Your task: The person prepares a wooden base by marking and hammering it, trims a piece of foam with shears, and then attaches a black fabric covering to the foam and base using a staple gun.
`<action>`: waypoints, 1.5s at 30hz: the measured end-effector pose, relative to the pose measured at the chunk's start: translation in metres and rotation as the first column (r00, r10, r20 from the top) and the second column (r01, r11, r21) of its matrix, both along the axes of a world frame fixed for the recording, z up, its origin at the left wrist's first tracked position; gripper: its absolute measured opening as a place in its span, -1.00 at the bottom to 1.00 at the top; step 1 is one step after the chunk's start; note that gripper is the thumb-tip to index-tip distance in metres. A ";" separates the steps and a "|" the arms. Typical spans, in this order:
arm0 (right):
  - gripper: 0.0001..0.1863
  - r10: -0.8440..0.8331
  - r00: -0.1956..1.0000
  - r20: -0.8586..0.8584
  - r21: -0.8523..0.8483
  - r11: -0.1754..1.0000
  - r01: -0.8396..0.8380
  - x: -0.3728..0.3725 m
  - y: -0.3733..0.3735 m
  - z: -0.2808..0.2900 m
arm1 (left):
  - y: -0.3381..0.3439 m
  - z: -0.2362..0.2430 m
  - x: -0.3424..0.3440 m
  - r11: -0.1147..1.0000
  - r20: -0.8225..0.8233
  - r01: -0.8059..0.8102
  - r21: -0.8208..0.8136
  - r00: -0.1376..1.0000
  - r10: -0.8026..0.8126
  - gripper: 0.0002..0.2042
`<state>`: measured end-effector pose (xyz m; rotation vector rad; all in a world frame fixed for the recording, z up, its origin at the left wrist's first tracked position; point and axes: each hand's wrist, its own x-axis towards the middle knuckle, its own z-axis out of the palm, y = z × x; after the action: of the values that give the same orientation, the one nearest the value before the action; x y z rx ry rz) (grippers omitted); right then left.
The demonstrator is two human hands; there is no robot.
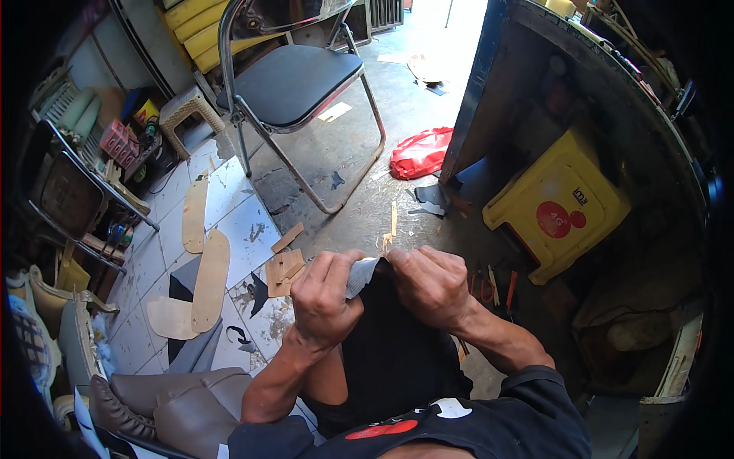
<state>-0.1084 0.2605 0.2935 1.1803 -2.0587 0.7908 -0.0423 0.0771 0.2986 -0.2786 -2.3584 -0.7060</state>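
Observation:
Both hands are raised close together in front of my knees, fingers curled. My left hand [329,294] is closed on a piece of grey fabric-like sheet [362,277], which bends up between the two hands. My right hand [428,284] pinches at the far right end of this sheet, by its dark edge. The fingertips hide most of the grip and the sheet's full size. Just beyond the hands, a thin strip of wood [394,219] lies on the floor, with pale splinters near it.
Curved plywood panels [212,283] and black scraps [258,294] lie at left, beside wood blocks [284,269]. Ahead stand a folding chair [298,83] and a red plastic bag [422,153]. A yellow stool [558,206] and red-handled tools [511,291] are at right; brown cushions [199,405] sit near left.

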 end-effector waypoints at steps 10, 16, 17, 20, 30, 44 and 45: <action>-0.74 0.016 0.928 0.373 -0.136 0.990 0.038 -0.011 -0.008 0.002 | 0.007 0.012 -0.014 0.964 0.126 -0.007 0.267 0.992 -0.028 -0.95; -0.58 0.079 0.686 0.723 -0.129 0.991 0.021 -0.022 -0.009 0.013 | 0.010 0.015 -0.017 0.849 0.313 -0.125 0.513 0.949 -0.049 -0.83; -0.56 0.088 0.607 0.790 -0.122 0.992 0.015 -0.024 -0.009 0.013 | 0.010 0.014 -0.016 0.821 0.354 -0.158 0.549 0.933 -0.057 -0.82; -0.53 0.147 0.283 0.948 -0.142 0.989 -0.038 -0.030 -0.006 0.011 | 0.007 0.015 -0.012 0.697 0.430 -0.211 0.686 0.889 -0.155 -0.76; -0.53 0.259 -0.448 0.856 -0.372 0.909 -0.186 -0.037 0.004 0.014 | 0.007 0.020 -0.001 0.361 0.336 -0.181 0.915 0.836 -0.433 -0.67; -0.58 0.201 -0.675 0.710 -0.450 0.867 -0.216 -0.031 0.005 0.021 | 0.013 0.013 0.026 0.423 0.306 -0.201 0.883 0.932 -0.196 -0.67; -0.59 0.205 -0.684 0.700 -0.457 0.865 -0.208 -0.031 0.006 0.020 | 0.009 0.014 0.027 0.429 0.266 -0.164 0.888 0.945 -0.189 -0.69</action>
<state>-0.1398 0.2663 0.3134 0.6922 -2.7832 3.5099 -0.0158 0.0864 0.3128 0.3509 -1.8548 -2.0506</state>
